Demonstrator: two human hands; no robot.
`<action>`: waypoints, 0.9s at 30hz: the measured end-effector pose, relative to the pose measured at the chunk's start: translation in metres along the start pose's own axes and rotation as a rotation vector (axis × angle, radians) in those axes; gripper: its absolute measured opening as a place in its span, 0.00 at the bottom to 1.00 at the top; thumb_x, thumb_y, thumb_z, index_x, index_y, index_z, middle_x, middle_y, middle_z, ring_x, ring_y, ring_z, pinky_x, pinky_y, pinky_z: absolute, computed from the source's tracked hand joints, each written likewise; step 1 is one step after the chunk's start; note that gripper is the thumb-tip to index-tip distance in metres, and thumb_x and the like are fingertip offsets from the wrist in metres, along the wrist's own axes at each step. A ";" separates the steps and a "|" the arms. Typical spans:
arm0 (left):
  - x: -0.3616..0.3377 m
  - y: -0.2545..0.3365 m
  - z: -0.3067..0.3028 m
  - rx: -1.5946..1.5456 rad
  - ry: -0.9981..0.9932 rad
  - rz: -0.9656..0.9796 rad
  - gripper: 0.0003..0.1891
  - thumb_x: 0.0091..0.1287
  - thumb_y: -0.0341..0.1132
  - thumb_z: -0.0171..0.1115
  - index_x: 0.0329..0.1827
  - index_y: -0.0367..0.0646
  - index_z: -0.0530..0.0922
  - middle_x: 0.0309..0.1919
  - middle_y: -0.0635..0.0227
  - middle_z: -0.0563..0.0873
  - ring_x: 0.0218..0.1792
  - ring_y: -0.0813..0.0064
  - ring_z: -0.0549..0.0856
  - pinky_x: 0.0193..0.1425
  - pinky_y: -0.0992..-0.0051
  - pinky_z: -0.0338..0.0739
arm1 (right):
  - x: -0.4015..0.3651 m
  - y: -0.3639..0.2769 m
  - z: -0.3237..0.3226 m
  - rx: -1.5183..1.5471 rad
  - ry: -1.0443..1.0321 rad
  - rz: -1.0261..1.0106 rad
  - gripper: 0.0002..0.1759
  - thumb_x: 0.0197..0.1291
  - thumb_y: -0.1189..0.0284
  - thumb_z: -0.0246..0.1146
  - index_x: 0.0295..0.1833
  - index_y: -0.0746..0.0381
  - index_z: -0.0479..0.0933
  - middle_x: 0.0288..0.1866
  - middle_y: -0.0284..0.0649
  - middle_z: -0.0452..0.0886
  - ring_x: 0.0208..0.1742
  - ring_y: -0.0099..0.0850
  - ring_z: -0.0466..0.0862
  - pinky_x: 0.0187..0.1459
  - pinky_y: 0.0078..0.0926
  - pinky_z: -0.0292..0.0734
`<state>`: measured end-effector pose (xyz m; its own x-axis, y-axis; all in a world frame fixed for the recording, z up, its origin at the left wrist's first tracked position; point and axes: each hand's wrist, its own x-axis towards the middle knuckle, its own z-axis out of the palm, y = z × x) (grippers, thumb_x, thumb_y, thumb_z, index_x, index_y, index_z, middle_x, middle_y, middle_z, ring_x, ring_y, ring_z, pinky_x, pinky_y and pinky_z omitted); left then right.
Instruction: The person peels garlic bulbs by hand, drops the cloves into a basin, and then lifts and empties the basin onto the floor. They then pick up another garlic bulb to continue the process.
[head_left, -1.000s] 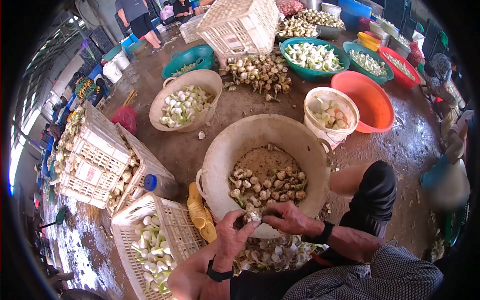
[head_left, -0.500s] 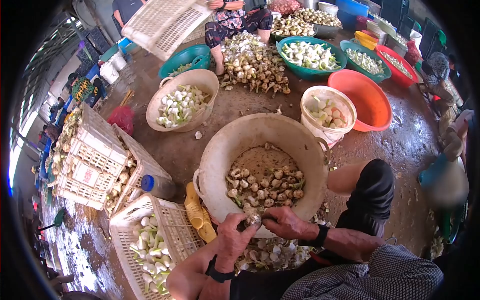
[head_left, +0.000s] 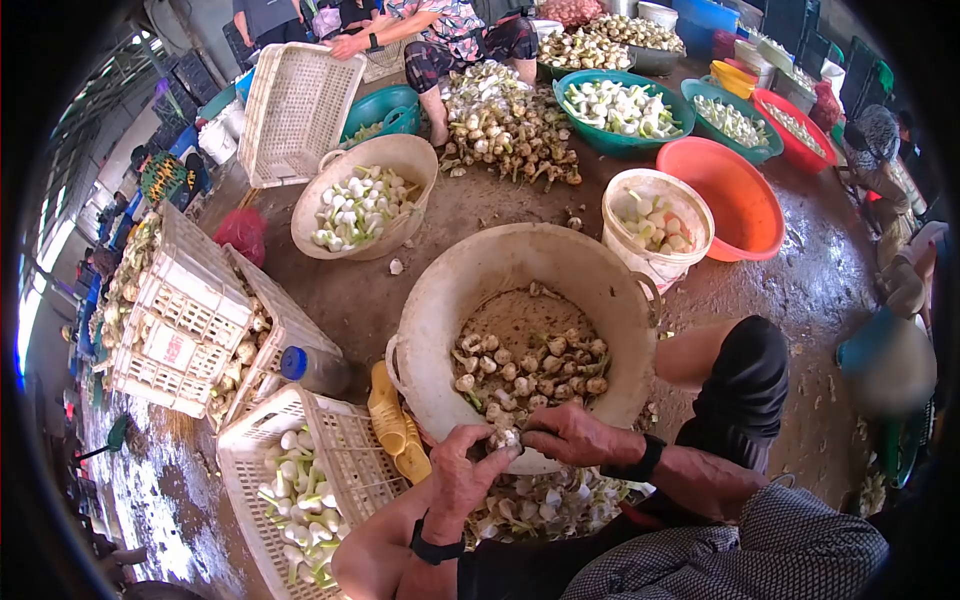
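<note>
My left hand (head_left: 466, 468) is closed around a garlic bulb (head_left: 505, 438), with thumb and fingers on either side of it. From the right, my right hand (head_left: 582, 438) is curled shut, and its fingertips pinch at the bulb's edge; its palm is hidden. Both hands are over the near rim of a large beige tub (head_left: 430, 300). Unpeeled garlic bulbs (head_left: 548, 368) lie on the tub's dirty floor. Beneath my hands, a heap of garlic skins (head_left: 550, 507) spreads on the ground between my legs.
At my left, a plastic crate (head_left: 245, 450) contains peeled garlic, beside yellow shoes (head_left: 395, 425) and a blue-capped bottle (head_left: 310, 368). Beyond the tub stand a beige basin (head_left: 420, 215), a white bucket (head_left: 650, 262) and a red basin (head_left: 735, 200). A co-worker (head_left: 450, 40) sits by a garlic pile (head_left: 515, 130).
The co-worker's raised crate has swung down to the left and stands more upright. My hands remain at the bulb with only slight movement.
</note>
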<state>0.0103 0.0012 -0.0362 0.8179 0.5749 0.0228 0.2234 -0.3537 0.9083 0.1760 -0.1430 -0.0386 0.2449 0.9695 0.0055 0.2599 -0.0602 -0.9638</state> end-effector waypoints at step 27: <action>-0.003 -0.016 0.011 -0.150 -0.028 -0.086 0.19 0.52 0.34 0.78 0.42 0.34 0.82 0.34 0.61 0.88 0.35 0.74 0.86 0.41 0.74 0.80 | -0.006 0.013 0.015 -0.226 0.203 -0.037 0.05 0.53 0.76 0.60 0.30 0.67 0.74 0.24 0.49 0.76 0.25 0.45 0.79 0.28 0.40 0.72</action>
<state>0.0100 -0.0028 -0.0557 0.8141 0.5768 -0.0676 0.2131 -0.1884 0.9587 0.1643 -0.1456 -0.0556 0.4066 0.9064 0.1148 0.4680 -0.0987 -0.8782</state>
